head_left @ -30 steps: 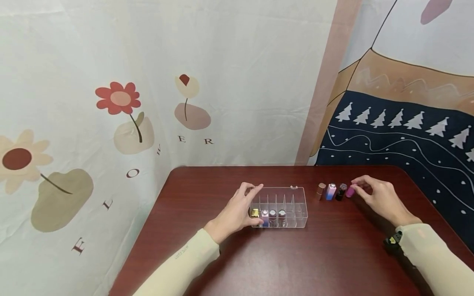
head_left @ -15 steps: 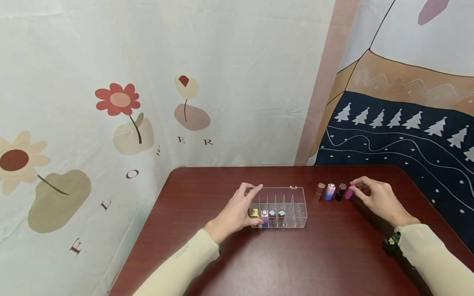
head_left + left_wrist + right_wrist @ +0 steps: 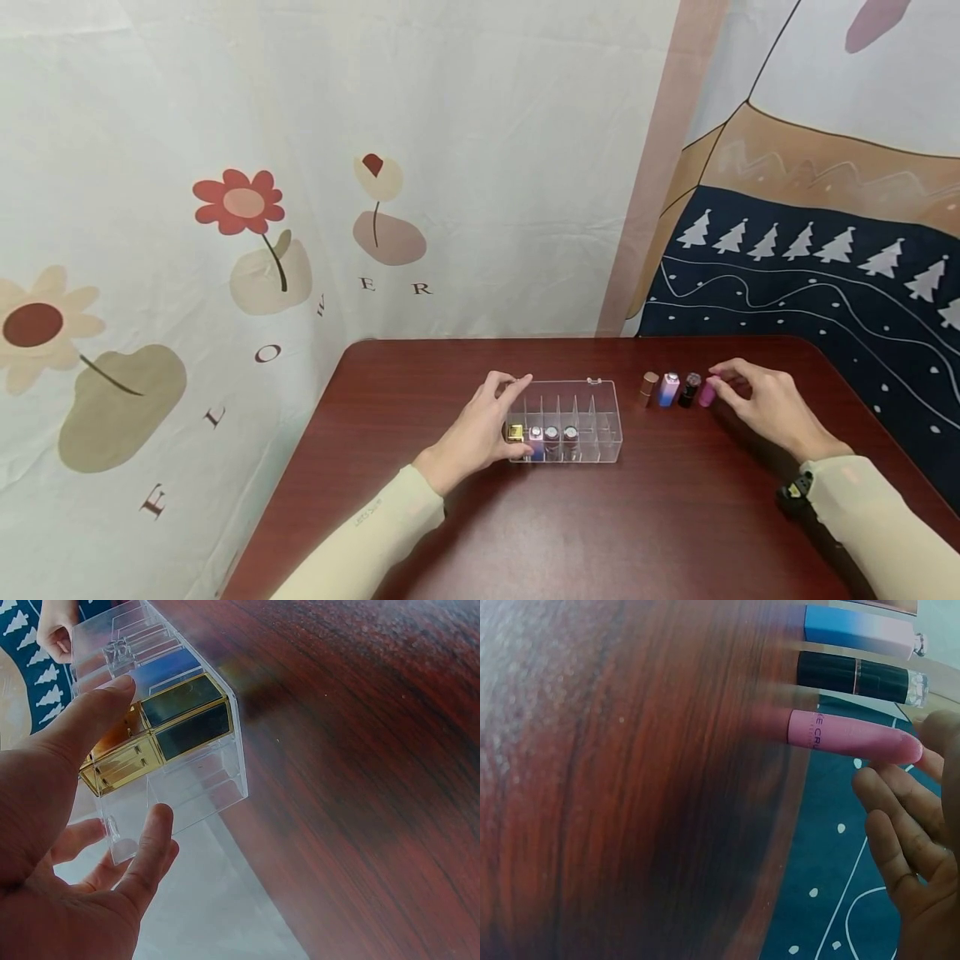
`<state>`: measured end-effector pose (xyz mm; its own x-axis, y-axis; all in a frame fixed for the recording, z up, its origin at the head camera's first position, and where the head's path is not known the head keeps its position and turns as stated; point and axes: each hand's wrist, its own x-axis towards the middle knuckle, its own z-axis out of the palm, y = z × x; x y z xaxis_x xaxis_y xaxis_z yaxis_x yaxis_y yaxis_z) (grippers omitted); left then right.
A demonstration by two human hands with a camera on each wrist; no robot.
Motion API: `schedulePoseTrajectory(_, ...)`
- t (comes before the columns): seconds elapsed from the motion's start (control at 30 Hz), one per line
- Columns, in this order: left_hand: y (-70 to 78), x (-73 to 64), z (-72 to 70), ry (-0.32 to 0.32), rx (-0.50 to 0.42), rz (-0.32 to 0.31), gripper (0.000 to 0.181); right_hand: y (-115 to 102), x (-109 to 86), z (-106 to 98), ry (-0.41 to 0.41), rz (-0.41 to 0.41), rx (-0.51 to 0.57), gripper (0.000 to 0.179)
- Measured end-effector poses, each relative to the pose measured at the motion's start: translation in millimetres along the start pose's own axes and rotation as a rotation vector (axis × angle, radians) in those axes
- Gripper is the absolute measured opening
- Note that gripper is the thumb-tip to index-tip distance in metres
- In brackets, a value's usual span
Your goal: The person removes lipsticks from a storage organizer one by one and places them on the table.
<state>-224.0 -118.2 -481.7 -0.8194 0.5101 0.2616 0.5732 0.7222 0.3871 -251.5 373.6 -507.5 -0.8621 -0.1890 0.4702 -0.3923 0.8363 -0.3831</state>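
My left hand (image 3: 471, 427) grips the left end of a clear divided lipstick organizer (image 3: 606, 437), thumb in front and fingers behind. Several lipsticks stand in its front row: a gold-capped lipstick (image 3: 121, 763) at the left end, a pink-and-blue lipstick (image 3: 536, 443), then silver-topped ones. On the right, the thumb and index finger of my right hand (image 3: 772, 404) pinch the top of a pink lipstick (image 3: 847, 737), which stands upright on the table. Beside it, in a row, are a black lipstick (image 3: 855, 676), a blue-and-pink lipstick (image 3: 669, 389) and a brown lipstick (image 3: 649, 389).
Everything rests on a dark red-brown wooden table (image 3: 600, 525) with rounded far corners. Behind it hangs a pale cloth with printed flowers (image 3: 487, 167), and a dark blue section (image 3: 810, 292) with white trees lies to the right.
The pink lipstick's lower end sits slightly lower than a second ago, level with the row beside it. My left hand and the organizer have stayed in place.
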Motion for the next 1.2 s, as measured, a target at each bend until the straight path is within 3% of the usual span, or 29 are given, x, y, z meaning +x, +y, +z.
schedulePoseTrajectory(0.4, 0.2, 0.2, 0.2, 0.003, 0.002, 0.003, 0.115, -5.0, -0.1, -5.2, 0.046, 0.016, 0.008, 0.02)
schedulePoseTrajectory(0.73, -0.2, -0.4, 0.1, 0.003, -0.011, 0.002, 0.115, -29.6, 5.6, -5.9, 0.083, -0.002, 0.029, 0.024)
schedulePoseTrajectory(1.2, -0.4, 0.3, 0.8, 0.007, -0.004, 0.003, 0.114, -63.8, 14.5, -4.2, 0.148, -0.151, 0.033, 0.036)
